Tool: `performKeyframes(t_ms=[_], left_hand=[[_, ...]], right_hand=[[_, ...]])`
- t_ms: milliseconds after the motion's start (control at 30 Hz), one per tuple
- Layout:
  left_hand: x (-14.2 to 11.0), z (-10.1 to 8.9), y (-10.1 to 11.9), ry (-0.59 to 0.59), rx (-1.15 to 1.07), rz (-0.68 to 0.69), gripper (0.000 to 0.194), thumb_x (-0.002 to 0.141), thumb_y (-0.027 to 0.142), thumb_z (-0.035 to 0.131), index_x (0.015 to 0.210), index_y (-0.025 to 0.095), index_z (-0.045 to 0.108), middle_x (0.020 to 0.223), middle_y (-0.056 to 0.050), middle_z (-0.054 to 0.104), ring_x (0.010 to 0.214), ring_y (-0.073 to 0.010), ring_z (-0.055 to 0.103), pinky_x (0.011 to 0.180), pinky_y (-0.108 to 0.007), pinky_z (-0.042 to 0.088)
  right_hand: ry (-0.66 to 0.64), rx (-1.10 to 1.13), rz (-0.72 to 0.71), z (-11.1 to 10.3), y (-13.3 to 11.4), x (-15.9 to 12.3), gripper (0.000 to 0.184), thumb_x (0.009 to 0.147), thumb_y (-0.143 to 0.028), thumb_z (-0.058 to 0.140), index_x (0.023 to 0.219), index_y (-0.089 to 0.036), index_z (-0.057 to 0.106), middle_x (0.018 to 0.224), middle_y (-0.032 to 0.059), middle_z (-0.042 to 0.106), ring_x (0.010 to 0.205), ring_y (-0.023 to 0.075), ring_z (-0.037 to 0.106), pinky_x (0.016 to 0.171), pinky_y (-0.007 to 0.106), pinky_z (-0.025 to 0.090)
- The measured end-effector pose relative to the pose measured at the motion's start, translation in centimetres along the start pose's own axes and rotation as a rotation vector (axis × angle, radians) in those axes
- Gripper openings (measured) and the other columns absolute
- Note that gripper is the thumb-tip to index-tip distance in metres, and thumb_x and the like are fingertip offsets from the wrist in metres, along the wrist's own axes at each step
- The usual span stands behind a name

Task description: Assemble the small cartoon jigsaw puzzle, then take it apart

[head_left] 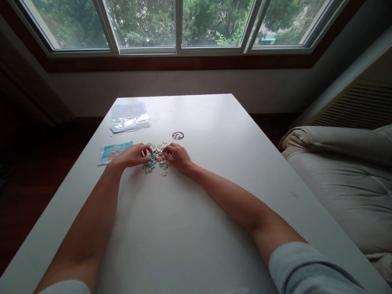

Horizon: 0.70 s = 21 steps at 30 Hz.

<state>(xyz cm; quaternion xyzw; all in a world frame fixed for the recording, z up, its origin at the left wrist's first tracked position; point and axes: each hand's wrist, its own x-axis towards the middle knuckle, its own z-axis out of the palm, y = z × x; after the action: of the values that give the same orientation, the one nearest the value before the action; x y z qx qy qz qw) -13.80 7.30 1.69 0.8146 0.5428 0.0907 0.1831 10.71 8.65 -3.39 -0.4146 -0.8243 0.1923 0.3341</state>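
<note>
A loose heap of small jigsaw puzzle pieces (156, 161), some green and teal and others pale, lies on the white table between my two hands. On the heap's left side is my left hand (132, 155), its fingers curved and apart from the thumb. My right hand (179, 157) reaches in from the right with its fingers curled together over the pieces. Whatever is between those fingertips is too small to make out. Just left of my left hand, and partly behind it, lies a colourful picture sheet (112, 150).
A clear plastic bag with papers (130, 117) rests at the table's far left. Beyond the heap lies a small round dark-rimmed item (177, 136). A cushioned beige seat (336, 185) stands along the right side of the table (176, 240). Windows (174, 20) are ahead.
</note>
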Motion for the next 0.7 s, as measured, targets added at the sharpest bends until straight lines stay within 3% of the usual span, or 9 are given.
performKeyframes(t_ms=[233, 433, 600, 700], left_hand=[[0.4, 0.35, -0.46, 0.015, -0.001, -0.015, 0.034, 0.08, 0.043, 0.061, 0.105, 0.024, 0.073, 0.096, -0.006, 0.072, 0.078, -0.0203, 0.067, 0.069, -0.026, 0.05], [0.58, 0.62, -0.2, 0.138, 0.064, -0.032, 0.029, 0.079, 0.029, 0.053, 0.093, 0.025, 0.078, 0.091, -0.005, 0.076, 0.078, -0.0219, 0.066, 0.07, -0.028, 0.047], [0.58, 0.9, -0.06, 0.127, 0.055, -0.033, 0.027, 0.079, 0.027, 0.053, 0.09, 0.025, 0.077, 0.077, -0.002, 0.073, 0.067, -0.0187, 0.062, 0.061, -0.026, 0.042], [0.59, 0.82, -0.14, 0.186, 0.046, -0.044, 0.029, 0.083, 0.026, 0.049, 0.093, 0.025, 0.076, 0.077, -0.001, 0.072, 0.067, -0.0184, 0.062, 0.064, -0.026, 0.042]], right_hand=[[-0.012, 0.005, -0.009, -0.03, -0.05, -0.02, 0.014, 0.094, -0.028, 0.06, 0.096, -0.024, 0.073, 0.094, 0.0025, 0.064, 0.088, 0.0169, 0.056, 0.078, 0.028, 0.04], [-0.026, 0.008, -0.003, -0.1, -0.23, 0.01, 0.016, 0.095, -0.032, 0.06, 0.097, -0.024, 0.074, 0.096, 0.0028, 0.066, 0.09, 0.0171, 0.058, 0.079, 0.028, 0.042], [-0.034, 0.004, -0.004, -0.19, -0.35, 0.01, 0.016, 0.095, -0.031, 0.061, 0.097, -0.024, 0.074, 0.097, 0.0032, 0.066, 0.09, 0.017, 0.058, 0.08, 0.027, 0.042], [-0.035, 0.012, -0.007, -0.19, -0.35, -0.01, 0.016, 0.095, -0.031, 0.061, 0.097, -0.024, 0.074, 0.096, 0.0033, 0.066, 0.089, 0.0168, 0.058, 0.081, 0.027, 0.043]])
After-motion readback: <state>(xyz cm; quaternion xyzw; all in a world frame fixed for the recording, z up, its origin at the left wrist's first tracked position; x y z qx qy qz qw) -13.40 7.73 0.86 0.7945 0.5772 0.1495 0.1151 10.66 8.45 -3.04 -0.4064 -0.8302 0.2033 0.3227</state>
